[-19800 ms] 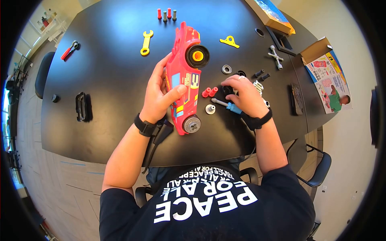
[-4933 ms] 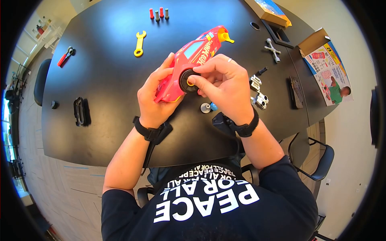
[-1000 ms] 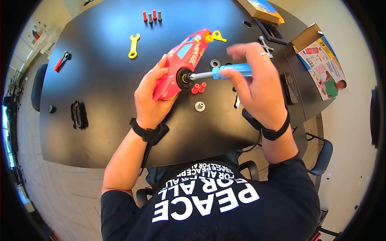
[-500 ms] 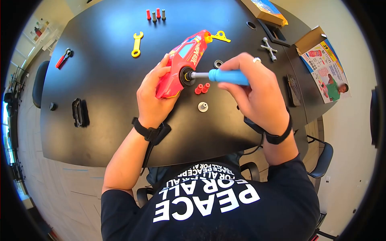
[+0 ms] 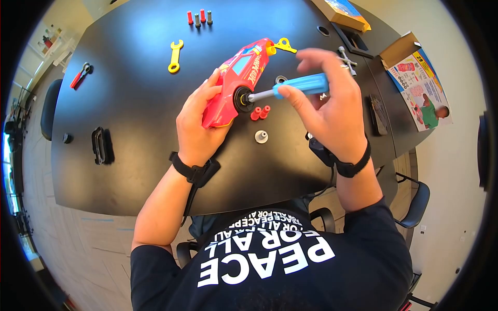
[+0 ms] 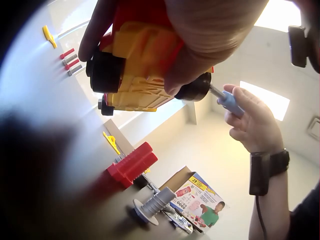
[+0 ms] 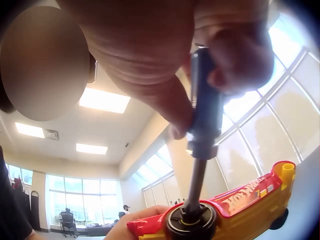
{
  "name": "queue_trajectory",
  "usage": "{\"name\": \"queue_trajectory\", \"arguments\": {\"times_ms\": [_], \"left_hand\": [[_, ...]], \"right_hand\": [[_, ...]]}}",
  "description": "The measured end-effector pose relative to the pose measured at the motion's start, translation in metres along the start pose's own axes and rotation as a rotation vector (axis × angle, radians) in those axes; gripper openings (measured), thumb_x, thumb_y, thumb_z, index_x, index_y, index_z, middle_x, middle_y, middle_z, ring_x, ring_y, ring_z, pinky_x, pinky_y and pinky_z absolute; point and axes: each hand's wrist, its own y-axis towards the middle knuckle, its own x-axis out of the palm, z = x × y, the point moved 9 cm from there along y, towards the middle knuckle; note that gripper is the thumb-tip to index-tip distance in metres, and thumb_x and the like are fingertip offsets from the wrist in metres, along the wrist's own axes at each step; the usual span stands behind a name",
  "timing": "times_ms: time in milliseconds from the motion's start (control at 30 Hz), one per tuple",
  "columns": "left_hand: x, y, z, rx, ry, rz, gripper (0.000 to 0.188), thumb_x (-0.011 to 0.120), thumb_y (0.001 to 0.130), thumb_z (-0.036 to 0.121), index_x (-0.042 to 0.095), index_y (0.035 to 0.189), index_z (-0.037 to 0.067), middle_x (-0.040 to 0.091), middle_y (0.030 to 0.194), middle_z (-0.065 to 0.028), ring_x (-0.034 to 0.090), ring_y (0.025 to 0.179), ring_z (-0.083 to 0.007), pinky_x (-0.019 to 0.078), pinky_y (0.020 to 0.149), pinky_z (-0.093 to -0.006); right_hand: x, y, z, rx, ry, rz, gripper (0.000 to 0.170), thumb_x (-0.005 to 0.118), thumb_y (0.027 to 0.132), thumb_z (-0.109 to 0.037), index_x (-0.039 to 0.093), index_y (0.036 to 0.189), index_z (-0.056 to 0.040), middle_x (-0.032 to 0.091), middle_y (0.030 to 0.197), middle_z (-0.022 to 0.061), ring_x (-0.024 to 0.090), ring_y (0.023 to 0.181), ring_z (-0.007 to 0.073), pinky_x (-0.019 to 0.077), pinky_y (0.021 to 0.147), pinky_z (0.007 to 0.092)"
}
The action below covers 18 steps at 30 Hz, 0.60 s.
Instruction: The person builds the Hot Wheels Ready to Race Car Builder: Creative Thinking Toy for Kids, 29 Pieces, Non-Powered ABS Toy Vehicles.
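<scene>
My left hand (image 5: pixel 197 116) grips a red toy race car (image 5: pixel 241 65), nose toward me, above the table. Its yellow underside (image 6: pixel 145 55) shows in the left wrist view. My right hand (image 5: pixel 338 116) holds a toy screwdriver (image 5: pixel 311 84) by its blue handle, thumb along it and the forefinger lifted and blurred. The grey shaft's tip sits at the hub of the black front wheel (image 5: pixel 240 104). That contact shows in the right wrist view too, at the wheel (image 7: pixel 181 225). Two red toy bolts (image 5: pixel 255 114) and a grey flanged bolt (image 5: pixel 261 137) stand on the table below.
A yellow wrench (image 5: pixel 176 56), several red and grey bolts (image 5: pixel 197 19) and a red-handled tool (image 5: pixel 80 76) lie farther out. Beyond the car are a yellow part (image 5: pixel 285 45), a grey ring (image 5: pixel 280 80) and a four-way wrench (image 5: pixel 348 62). An illustrated box (image 5: pixel 423 93) lies at right.
My right hand earlier reached among the loose parts, then pressed the black wheel on the car, then took the screwdriver. In the last second its fingers close on the handle and loosen again.
</scene>
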Motion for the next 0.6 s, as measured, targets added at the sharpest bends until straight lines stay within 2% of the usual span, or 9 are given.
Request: {"name": "queue_trajectory", "arguments": {"times_ms": [33,67,100,167,200,333,400,533,600], "left_hand": [[0.0,-0.001,0.0,-0.002,0.001,0.001,0.053,0.091,0.082,-0.004,0.066,0.128,0.0,0.062,0.157,-0.0234,0.073,0.13,-0.0295,0.0601,0.105,-0.0375],[0.0,-0.001,0.0,-0.004,-0.001,0.003,0.053,0.092,0.081,-0.003,0.066,0.128,0.0,0.062,0.157,-0.0235,0.073,0.131,-0.0296,0.0602,0.105,-0.0375],[0.0,0.0,-0.001,-0.006,-0.003,0.005,0.053,0.092,0.081,-0.003,0.066,0.128,0.0,0.062,0.157,-0.0235,0.073,0.131,-0.0297,0.0603,0.105,-0.0376],[-0.001,0.001,-0.002,-0.008,0.025,0.001,0.053,0.092,0.082,-0.003,0.067,0.128,0.0,0.062,0.157,-0.023,0.073,0.131,-0.0294,0.0602,0.105,-0.0374],[0.0,0.0,-0.002,-0.013,0.052,-0.004,0.052,0.092,0.082,-0.002,0.067,0.127,0.001,0.062,0.157,-0.0225,0.073,0.13,-0.0291,0.0601,0.105,-0.0372],[0.001,-0.001,-0.008,-0.057,0.072,-0.005,0.05,0.092,0.082,-0.001,0.068,0.127,0.001,0.063,0.157,-0.0212,0.074,0.129,-0.0286,0.06,0.105,-0.0367],[0.0,0.0,-0.008,-0.054,0.061,0.004,0.049,0.091,0.083,0.0,0.068,0.126,0.002,0.064,0.156,-0.0202,0.075,0.127,-0.0282,0.0602,0.104,-0.0362],[-0.002,0.0,-0.005,-0.058,0.074,-0.008,0.05,0.091,0.082,-0.001,0.068,0.126,0.001,0.064,0.156,-0.0208,0.075,0.127,-0.028,0.0603,0.103,-0.0362],[0.0,0.0,-0.005,-0.068,0.068,-0.011,0.05,0.091,0.082,-0.002,0.068,0.127,0.001,0.064,0.156,-0.0215,0.075,0.127,-0.0278,0.0604,0.103,-0.0362]], "right_hand": [[-0.014,-0.001,-0.008,-0.135,0.173,0.205,0.033,0.095,0.084,-0.017,0.073,0.105,-0.0037,0.069,0.103,0.0124,0.066,0.083,0.0216,0.0518,0.059,0.0347],[-0.008,-0.001,-0.006,-0.026,0.198,0.07,0.031,0.091,0.085,-0.007,0.073,0.111,-0.0047,0.068,0.113,0.013,0.068,0.09,0.0265,0.0555,0.065,0.0353],[-0.009,0.0,-0.003,-0.028,0.198,0.069,0.031,0.091,0.085,-0.007,0.073,0.111,-0.0047,0.068,0.113,0.013,0.068,0.09,0.0265,0.0555,0.065,0.0353],[-0.002,-0.004,-0.028,-0.391,0.065,-0.048,0.036,0.087,0.086,-0.001,0.072,0.118,-0.0059,0.069,0.109,0.0121,0.068,0.089,0.031,0.057,0.072,0.0394],[-0.001,-0.006,-0.032,-0.41,0.035,-0.113,0.034,0.085,0.087,0.003,0.071,0.117,-0.0048,0.068,0.115,0.0124,0.067,0.086,0.0338,0.0575,0.077,0.0437],[0.005,-0.006,-0.019,-0.264,-0.135,-0.178,0.029,0.085,0.088,-0.001,0.07,0.113,-0.0036,0.069,0.114,0.0142,0.067,0.085,0.035,0.0565,0.079,0.0454],[0.002,-0.002,-0.011,-0.13,-0.063,-0.059,0.025,0.085,0.092,-0.013,0.068,0.108,-0.0023,0.071,0.105,0.0165,0.067,0.085,0.0364,0.0556,0.077,0.0453],[-0.006,-0.007,-0.028,-0.276,0.032,0.003,0.029,0.083,0.096,-0.024,0.068,0.109,-0.0026,0.071,0.091,0.0163,0.067,0.083,0.0374,0.0545,0.075,0.045],[0.004,-0.008,-0.01,-0.072,-0.095,-0.18,0.031,0.084,0.096,-0.027,0.069,0.107,-0.0022,0.071,0.091,0.0166,0.068,0.084,0.0378,0.0546,0.076,0.044]]}}
